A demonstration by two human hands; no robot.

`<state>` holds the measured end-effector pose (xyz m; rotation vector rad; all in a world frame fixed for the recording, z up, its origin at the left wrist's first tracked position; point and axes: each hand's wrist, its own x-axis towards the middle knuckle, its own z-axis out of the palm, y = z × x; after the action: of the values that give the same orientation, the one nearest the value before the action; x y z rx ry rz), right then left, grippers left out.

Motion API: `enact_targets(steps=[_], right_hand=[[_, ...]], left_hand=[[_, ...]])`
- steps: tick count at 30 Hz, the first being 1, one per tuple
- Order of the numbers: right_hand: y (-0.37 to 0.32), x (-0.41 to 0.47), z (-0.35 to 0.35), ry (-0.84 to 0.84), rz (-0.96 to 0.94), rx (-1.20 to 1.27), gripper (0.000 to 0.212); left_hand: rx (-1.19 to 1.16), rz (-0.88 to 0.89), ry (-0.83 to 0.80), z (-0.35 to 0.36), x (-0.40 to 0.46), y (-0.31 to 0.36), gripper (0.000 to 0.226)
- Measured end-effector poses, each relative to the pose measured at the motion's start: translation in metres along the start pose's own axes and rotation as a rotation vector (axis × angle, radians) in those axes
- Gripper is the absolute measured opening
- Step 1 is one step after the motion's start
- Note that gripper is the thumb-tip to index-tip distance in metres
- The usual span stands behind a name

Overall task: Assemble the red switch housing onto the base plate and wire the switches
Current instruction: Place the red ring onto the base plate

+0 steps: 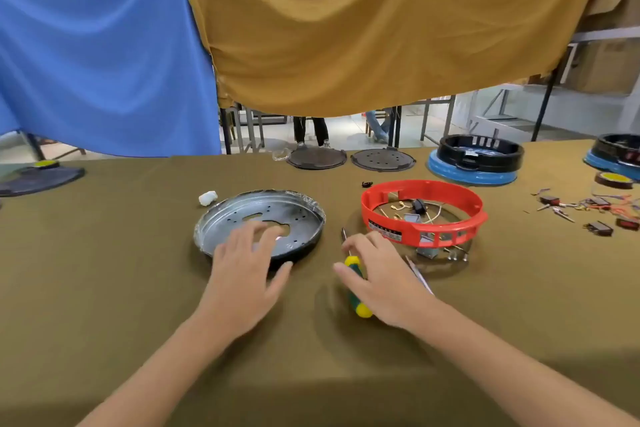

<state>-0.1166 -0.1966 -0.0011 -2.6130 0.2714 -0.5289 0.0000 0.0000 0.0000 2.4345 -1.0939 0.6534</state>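
Note:
The round metal base plate (pixel 273 208) lies on the olive cloth, dish side up, with holes in its floor. My left hand (pixel 246 267) hovers over its near rim with fingers spread and relaxed. To the right sits the red ring-shaped switch housing (pixel 424 189), with loose wires, terminals and small metal parts (pixel 415 211) inside it. A yellow and green screwdriver (pixel 356 284) lies between plate and housing. My right hand (pixel 379 274) is over it, fingers loosely bent around the handle; whether they grip it is unclear.
A white plastic piece (pixel 207 198) lies left of the plate. Screws and a bracket (pixel 446 253) sit at the housing's near edge. Rocker switches and wires (pixel 595 215) are scattered far right. Two dark discs (pixel 349 159) and black-and-blue housings (pixel 478 158) stand at the back.

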Motion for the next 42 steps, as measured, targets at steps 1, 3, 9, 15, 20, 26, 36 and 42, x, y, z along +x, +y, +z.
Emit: enact_targets(steps=[1,3,9,15,20,26,36,42], right_hand=[[0.003,0.016,0.005,0.023,0.012,0.061,0.032],[0.007,0.045,0.008,0.056,0.047,0.142,0.028],[0.022,0.092,0.023,0.133,0.041,0.307,0.007],[0.026,0.088,0.026,0.219,0.037,0.332,0.011],[0.028,0.086,0.024,0.205,0.055,0.352,0.015],[0.027,0.085,0.021,0.236,0.064,0.37,0.017],[0.026,0.083,0.019,0.22,0.07,0.389,0.009],[0.025,0.082,0.016,0.208,0.064,0.429,0.008]], left_hand=[[0.002,0.035,-0.002,0.011,0.014,-0.003,0.041],[0.025,0.067,-0.032,0.028,0.04,-0.003,0.038],[0.118,0.216,-0.064,0.056,0.059,-0.009,0.024],[0.103,0.261,-0.004,0.054,0.057,-0.009,0.023],[0.087,0.242,0.129,0.046,0.058,-0.008,0.031],[0.075,0.272,0.227,0.047,0.059,-0.009,0.034],[0.007,0.253,0.328,0.045,0.065,-0.01,0.036],[-0.34,-0.036,0.528,0.026,0.073,-0.018,0.034]])
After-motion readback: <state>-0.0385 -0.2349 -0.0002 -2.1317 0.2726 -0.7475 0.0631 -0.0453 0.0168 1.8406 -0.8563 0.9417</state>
